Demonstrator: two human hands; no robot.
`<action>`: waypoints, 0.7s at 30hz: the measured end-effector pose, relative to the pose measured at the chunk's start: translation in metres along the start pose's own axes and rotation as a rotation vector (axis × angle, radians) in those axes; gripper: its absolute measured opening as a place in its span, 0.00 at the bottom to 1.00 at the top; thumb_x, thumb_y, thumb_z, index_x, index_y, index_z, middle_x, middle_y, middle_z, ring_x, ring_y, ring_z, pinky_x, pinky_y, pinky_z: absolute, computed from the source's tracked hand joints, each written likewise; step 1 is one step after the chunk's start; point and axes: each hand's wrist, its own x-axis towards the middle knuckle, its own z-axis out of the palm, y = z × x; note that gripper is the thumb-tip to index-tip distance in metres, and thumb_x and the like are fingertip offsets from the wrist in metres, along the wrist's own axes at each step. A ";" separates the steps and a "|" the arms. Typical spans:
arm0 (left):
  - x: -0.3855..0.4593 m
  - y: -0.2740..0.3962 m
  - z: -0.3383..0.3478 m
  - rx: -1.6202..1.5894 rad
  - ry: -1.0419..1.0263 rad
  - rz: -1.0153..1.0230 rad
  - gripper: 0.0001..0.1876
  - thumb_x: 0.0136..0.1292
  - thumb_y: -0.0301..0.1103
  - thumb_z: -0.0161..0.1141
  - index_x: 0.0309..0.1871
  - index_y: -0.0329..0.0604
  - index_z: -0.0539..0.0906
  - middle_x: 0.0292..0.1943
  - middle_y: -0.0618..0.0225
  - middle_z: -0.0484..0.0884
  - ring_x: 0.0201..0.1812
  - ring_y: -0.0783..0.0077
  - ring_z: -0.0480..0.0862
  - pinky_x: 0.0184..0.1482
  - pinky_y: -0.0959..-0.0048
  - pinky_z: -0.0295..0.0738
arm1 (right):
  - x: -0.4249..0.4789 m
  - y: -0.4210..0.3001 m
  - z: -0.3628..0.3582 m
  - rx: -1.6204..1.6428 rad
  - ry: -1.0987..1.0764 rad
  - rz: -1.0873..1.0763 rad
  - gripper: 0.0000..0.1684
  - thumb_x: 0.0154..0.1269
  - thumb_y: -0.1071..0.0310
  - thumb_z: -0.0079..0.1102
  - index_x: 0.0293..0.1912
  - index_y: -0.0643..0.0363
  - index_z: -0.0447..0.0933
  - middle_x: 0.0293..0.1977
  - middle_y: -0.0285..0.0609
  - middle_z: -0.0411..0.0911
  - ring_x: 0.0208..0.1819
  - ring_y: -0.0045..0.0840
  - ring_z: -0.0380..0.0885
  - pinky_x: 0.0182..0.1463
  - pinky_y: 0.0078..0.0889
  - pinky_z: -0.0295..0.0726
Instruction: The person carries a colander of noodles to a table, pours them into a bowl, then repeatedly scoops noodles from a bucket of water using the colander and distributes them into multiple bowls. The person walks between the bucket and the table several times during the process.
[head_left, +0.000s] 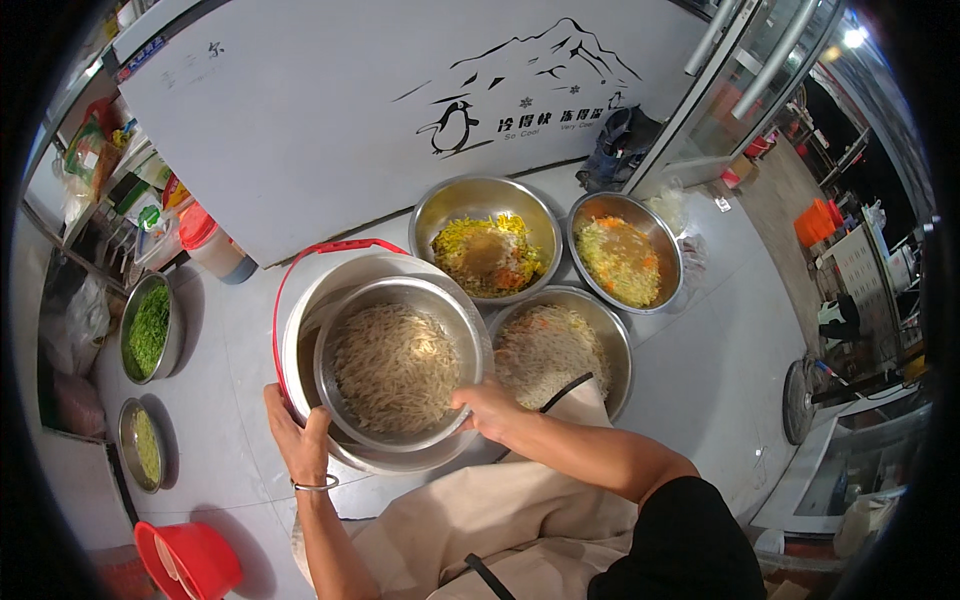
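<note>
My left hand (300, 439), with a metal bangle at its wrist, grips the near left rim of a white plastic bucket (315, 307) with a red handle. My right hand (487, 409) grips the right rim of a stainless steel bowl (367, 292) held over the bucket's mouth. Pale brown shredded food (397, 367) half covers the bowl's inside; the bucket's contents are mostly hidden below it. Right behind my right hand stands a steel basin (619, 360) of whitish shreds (551, 349), partly covered by my beige apron (510, 502).
Farther off are a steel basin (442, 202) of yellow-green food with powders and a basin (671, 259) of chopped vegetables. Bowls of chopped greens (150, 330) and pale shreds (146, 446) stand left, above a red bucket (191, 559). A white freezer (300, 135) bounds the far side.
</note>
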 end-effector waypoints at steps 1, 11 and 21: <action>0.000 -0.001 0.001 0.009 0.005 -0.001 0.16 0.42 0.28 0.54 0.37 0.37 0.68 0.30 0.68 0.67 0.31 0.75 0.66 0.36 0.77 0.65 | 0.002 0.001 -0.002 0.002 -0.010 0.024 0.30 0.43 0.83 0.52 0.52 0.70 0.67 0.43 0.56 0.73 0.38 0.49 0.79 0.30 0.56 0.87; 0.000 -0.002 0.000 0.007 0.012 0.012 0.17 0.41 0.29 0.55 0.37 0.36 0.68 0.30 0.67 0.67 0.30 0.74 0.66 0.35 0.76 0.66 | 0.000 0.000 -0.002 0.013 -0.042 0.022 0.32 0.43 0.83 0.51 0.54 0.69 0.65 0.44 0.55 0.72 0.39 0.48 0.79 0.30 0.56 0.87; -0.002 0.001 -0.001 0.020 0.018 -0.010 0.18 0.41 0.30 0.56 0.38 0.36 0.68 0.31 0.66 0.69 0.31 0.73 0.67 0.37 0.75 0.68 | 0.000 -0.001 -0.003 0.005 -0.006 0.051 0.29 0.43 0.83 0.53 0.51 0.68 0.67 0.43 0.53 0.71 0.36 0.45 0.79 0.29 0.54 0.87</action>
